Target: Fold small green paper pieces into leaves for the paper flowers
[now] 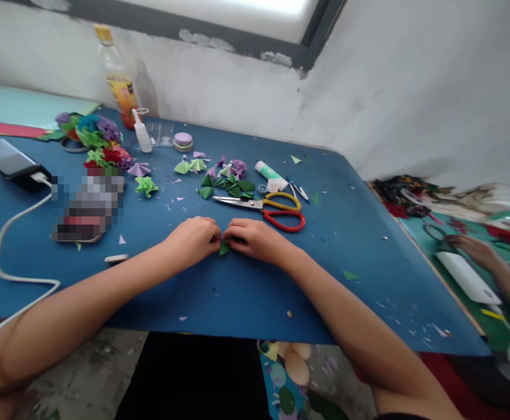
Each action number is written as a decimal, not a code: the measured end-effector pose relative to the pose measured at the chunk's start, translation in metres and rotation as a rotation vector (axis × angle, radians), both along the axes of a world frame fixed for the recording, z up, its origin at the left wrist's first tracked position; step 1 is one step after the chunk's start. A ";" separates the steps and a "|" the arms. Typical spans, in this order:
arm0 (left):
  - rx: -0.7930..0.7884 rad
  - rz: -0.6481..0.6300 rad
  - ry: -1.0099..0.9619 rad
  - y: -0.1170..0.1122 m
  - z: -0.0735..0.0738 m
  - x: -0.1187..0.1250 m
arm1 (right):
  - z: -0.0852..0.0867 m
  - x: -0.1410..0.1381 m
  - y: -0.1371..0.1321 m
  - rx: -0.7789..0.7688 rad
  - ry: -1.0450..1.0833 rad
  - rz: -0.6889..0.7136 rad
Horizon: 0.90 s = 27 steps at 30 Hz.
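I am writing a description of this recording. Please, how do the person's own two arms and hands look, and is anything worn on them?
Both forearms are bare up to the picture's edge: no sleeves visible. The left hand and right hand wear no gloves. No watch or bracelet shows on either wrist; rings cannot be made out.

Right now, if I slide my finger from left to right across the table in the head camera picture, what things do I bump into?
phone → paper flowers → glue bottle → left hand → green folded paper → right hand → scissors → another person's hand

Head view, downward, near blue table (351, 233)
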<state>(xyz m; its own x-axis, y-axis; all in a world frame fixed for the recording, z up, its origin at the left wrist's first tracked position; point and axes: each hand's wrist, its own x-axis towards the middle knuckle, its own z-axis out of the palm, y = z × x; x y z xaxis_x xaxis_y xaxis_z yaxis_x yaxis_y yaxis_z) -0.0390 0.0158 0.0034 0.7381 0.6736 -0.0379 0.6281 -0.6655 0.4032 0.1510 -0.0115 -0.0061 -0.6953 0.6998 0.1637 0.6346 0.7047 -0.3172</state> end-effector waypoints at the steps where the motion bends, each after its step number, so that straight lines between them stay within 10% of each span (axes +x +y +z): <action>1: -0.005 -0.003 0.002 0.001 0.000 0.000 | 0.001 0.000 0.000 -0.012 0.001 -0.001; 13: -0.105 0.040 -0.019 0.007 -0.002 0.000 | 0.001 -0.003 0.005 -0.075 -0.057 -0.004; 27: 0.093 -0.215 0.168 0.002 0.009 -0.004 | -0.002 0.007 0.003 0.147 -0.155 0.056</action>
<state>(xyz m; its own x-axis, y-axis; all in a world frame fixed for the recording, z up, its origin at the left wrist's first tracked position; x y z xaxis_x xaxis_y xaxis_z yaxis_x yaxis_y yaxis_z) -0.0431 0.0179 0.0119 0.8530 0.5086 -0.1170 0.5213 -0.8199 0.2365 0.1580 -0.0083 -0.0081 -0.7572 0.6359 0.1492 0.6264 0.7717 -0.1096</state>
